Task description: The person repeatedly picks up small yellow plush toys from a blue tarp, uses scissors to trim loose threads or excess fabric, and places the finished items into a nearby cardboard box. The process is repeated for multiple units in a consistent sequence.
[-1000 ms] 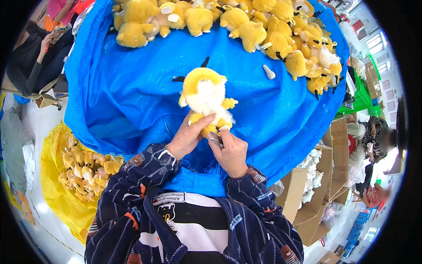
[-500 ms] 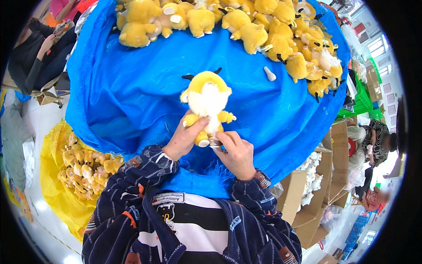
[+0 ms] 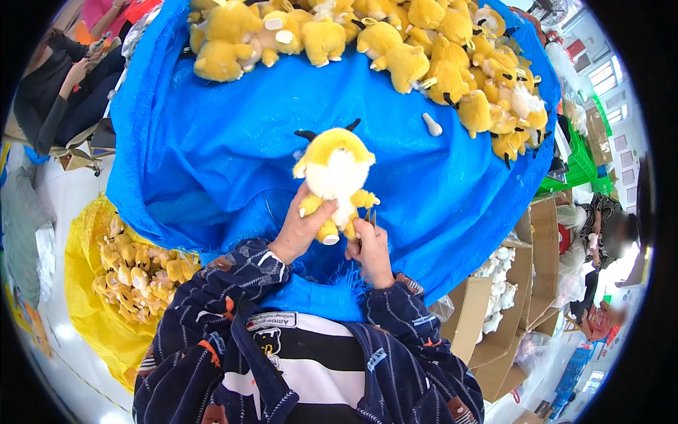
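Observation:
My left hand (image 3: 300, 227) is closed round the lower side of a yellow plush toy (image 3: 339, 169) with a white muzzle and belly and dark horns. The toy stands upright above the blue sheet, its front toward me. Beside its lower right leg, my right hand (image 3: 372, 251) is closed on a small two-pointed metal tool (image 3: 372, 216), perhaps snips or tweezers. The tool's tips point up near the toy's arm; its rear is hidden in the fingers.
A heap of yellow plush toys (image 3: 402, 60) lies along the far side of the blue sheet (image 3: 212, 148), near a small pale club-shaped piece (image 3: 432, 125). A yellow bag (image 3: 81, 283) at left holds more toys. Cardboard boxes (image 3: 544, 261) with white pieces stand right. People sit nearby.
The plush toy has come slightly lower and toward me. My right hand has shifted down, and the metal tool's tips now point upward beside the toy.

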A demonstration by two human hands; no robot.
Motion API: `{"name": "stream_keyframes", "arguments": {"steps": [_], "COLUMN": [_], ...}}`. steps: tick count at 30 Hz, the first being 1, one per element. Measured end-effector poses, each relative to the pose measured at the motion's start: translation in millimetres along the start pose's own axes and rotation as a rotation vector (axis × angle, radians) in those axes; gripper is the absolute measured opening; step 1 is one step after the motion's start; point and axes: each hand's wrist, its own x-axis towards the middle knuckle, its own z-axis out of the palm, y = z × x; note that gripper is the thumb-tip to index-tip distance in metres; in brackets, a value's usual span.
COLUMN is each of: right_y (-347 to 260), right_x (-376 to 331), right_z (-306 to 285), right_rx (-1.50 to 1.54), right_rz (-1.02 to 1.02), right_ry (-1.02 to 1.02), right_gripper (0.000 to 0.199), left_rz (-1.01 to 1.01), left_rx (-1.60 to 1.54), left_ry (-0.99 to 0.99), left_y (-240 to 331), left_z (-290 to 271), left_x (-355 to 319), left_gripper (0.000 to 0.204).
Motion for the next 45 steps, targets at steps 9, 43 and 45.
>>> {"name": "stream_keyframes", "arguments": {"steps": [9,43,45], "right_y": [-1,-30,-16], "right_x": [-6,36,38], "right_z": [11,1,3], "right_rx": [0.468,-1.028,-1.046], "right_rz": [0.307,-0.285,-0.353], "right_ry": [-0.104,-0.607,-0.55], "right_gripper": [0.035,0.034,0.034], "left_rz": [0.198,0.109,0.107], "left_rx": [0.339,0.555,0.613], "left_ry": [0.022,-0.261,-0.232], "left_y": [-11,-36,-32], "left_z": [-8,-43,-40], "left_x": [-6,-5,-4], "left_gripper": [0.044,0.066,0.063]}}
